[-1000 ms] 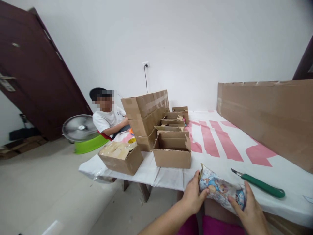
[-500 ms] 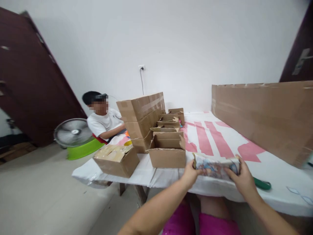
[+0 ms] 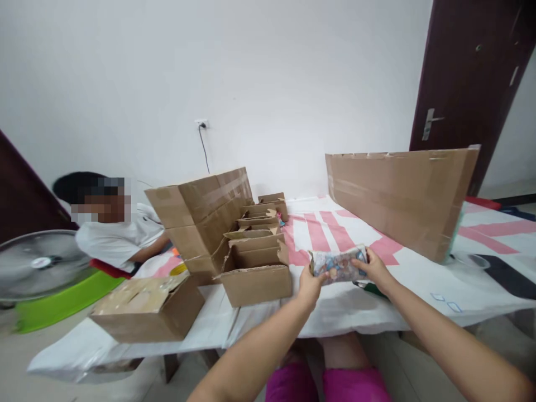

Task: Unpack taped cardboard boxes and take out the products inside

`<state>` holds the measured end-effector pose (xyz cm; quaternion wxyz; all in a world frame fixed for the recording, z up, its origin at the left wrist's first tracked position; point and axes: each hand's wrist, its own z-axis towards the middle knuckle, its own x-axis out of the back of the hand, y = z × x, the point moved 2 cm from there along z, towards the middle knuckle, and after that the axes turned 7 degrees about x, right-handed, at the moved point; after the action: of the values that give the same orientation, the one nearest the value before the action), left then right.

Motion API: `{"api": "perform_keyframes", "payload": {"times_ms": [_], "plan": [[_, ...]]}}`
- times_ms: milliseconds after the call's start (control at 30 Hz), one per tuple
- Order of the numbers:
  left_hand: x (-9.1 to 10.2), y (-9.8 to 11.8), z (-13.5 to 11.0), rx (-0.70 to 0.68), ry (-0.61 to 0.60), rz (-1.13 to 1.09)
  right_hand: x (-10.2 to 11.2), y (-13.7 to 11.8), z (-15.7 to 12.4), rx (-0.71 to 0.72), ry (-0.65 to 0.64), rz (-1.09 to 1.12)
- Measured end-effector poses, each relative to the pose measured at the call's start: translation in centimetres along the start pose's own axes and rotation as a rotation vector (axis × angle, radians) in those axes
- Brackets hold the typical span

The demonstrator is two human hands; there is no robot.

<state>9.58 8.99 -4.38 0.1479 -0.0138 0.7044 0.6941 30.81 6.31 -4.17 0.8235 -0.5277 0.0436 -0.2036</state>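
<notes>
Both my hands hold a small whitish pouch [image 3: 338, 267] with a coloured picture print, raised above the near part of the table. My left hand [image 3: 310, 286] is closed on its left end, with the thumb across the front. At the right end, my right hand [image 3: 372, 269] grips it the same way. Just below the pouch lies a green object [image 3: 372, 288], mostly covered by the pouch and my right hand. An open cardboard box [image 3: 256, 286] stands to the left of my left hand.
Behind that box run more open cardboard boxes [image 3: 256, 228] beside a taped cardboard wall [image 3: 201, 220]. A closed box [image 3: 146, 312] sits at the left corner. A tall cardboard panel [image 3: 393, 195] stands right. A person [image 3: 121, 240] sits at left near a fan [image 3: 42, 262].
My view has turned to the right, so the boxes and the person appear further left. The pouch stays in both hands, its printed front now showing more clearly.
</notes>
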Motion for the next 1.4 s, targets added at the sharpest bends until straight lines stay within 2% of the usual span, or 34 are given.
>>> {"api": "perform_keyframes", "payload": {"times_ms": [100, 200, 267, 367, 500, 600, 667, 767, 833, 933, 1133, 1233, 1400], "plan": [[3.5, -1.4, -3.6, -0.002, 0.063, 0.024, -2.0, 1.1, -2.5, 0.008, -0.167, 0.09], [7.8, -1.7, -6.0, -0.014, 0.146, 0.061, -5.5, 1.2, -3.5, 0.03, -0.333, 0.153], [11.0, -1.4, -6.7, -0.032, 0.215, 0.097, -8.4, 0.6, -3.5, 0.053, -0.422, 0.173], [16.1, -0.1, -6.6, -0.067, 0.328, 0.171, -12.6, -0.1, -3.0, 0.107, -0.522, 0.166], [22.5, 2.3, -5.3, -0.127, 0.538, 0.321, -16.1, 1.0, -3.1, 0.145, -0.519, 0.082], [24.9, 2.8, -5.3, -0.207, 0.737, 0.437, -16.8, 3.2, -3.9, 0.118, -0.449, 0.002], [24.7, 2.0, -6.0, -0.323, 0.778, 0.61, -16.8, 4.3, -4.3, 0.11, -0.423, -0.034], [22.4, -0.2, -7.1, -0.547, 0.645, 1.052, -16.7, 5.0, -4.5, 0.123, -0.421, -0.071], [20.8, -1.5, -7.3, -0.573, 0.564, 1.275, -16.6, 4.9, -4.5, 0.134, -0.431, -0.092], [19.2, -1.8, -6.0, -0.425, 0.587, 1.399, -16.6, 4.7, -4.5, 0.154, -0.441, -0.123], [18.1, 0.6, -1.6, -0.101, 0.565, 1.435, -16.5, 4.6, -4.9, 0.19, -0.471, -0.169], [18.0, 1.3, -0.3, -0.048, 0.572, 1.459, -16.5, 4.5, -5.0, 0.204, -0.482, -0.191], [18.1, 1.3, 1.5, -0.034, 0.567, 1.464, -16.5, 4.0, -5.0, 0.236, -0.491, -0.24]]}}
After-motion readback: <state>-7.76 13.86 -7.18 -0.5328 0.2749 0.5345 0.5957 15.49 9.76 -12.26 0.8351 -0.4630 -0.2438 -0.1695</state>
